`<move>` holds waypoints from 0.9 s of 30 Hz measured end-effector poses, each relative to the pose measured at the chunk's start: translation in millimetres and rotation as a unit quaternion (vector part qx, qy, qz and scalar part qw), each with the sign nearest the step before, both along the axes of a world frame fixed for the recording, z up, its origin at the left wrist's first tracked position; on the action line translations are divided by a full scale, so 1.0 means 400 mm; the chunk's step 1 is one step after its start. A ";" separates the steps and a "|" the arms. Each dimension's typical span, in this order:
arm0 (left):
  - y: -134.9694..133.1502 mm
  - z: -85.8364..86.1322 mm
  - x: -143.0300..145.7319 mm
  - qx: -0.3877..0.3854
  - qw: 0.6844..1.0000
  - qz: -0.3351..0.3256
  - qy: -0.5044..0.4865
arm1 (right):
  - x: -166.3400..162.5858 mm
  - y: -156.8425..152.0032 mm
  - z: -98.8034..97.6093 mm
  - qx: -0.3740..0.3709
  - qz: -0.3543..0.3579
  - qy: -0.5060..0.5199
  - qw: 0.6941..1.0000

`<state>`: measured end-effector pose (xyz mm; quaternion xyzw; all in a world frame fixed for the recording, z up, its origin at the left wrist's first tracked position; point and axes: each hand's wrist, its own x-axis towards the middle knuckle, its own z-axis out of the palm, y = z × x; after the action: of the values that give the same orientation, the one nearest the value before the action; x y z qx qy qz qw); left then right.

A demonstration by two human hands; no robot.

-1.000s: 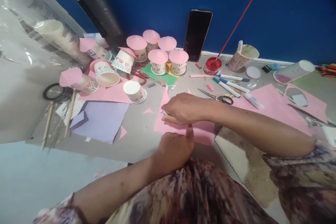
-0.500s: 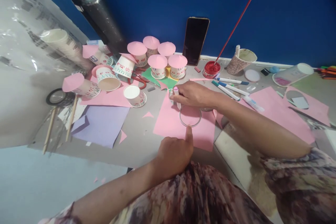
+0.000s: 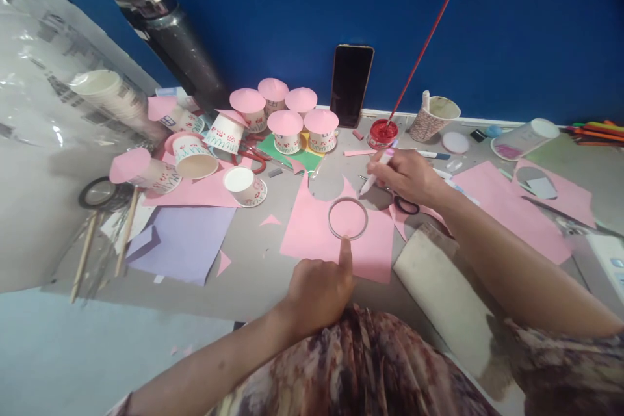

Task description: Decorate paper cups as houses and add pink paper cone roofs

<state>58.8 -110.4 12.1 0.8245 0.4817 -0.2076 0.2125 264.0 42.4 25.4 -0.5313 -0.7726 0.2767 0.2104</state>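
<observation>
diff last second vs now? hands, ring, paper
The right hand lifted off the pink paper, uncovering the ring, and drew back to the right; it grips a marker. The left hand stayed, forefinger at the ring's near edge. Ring, paper and cups unmoved.

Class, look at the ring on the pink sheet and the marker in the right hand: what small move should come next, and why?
Probably bring the marker down to the ring's edge. The ring lies flat on the pink sheet, the left hand pins the sheet with a fingertip just below it, and the right hand holds the marker tip-down off the sheet's upper edge, apart from the ring.
</observation>
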 end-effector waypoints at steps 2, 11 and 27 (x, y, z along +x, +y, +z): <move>0.011 0.001 -0.006 0.004 1.000 0.007 -0.003 | 0.039 -0.038 0.013 0.018 -0.071 0.058 0.996; 0.064 -0.060 -0.035 0.225 0.967 -0.002 -0.119 | 0.118 -0.160 -0.031 0.041 -0.160 0.183 0.969; -0.100 -0.077 -0.296 0.295 0.936 0.191 0.003 | 0.125 -0.145 -0.099 0.046 -0.209 0.136 0.967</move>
<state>-59.4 -150.3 -18.7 0.7419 0.6704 -0.0141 -0.0064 314.0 -15.5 -14.3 -0.6283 -0.6203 0.2602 0.3909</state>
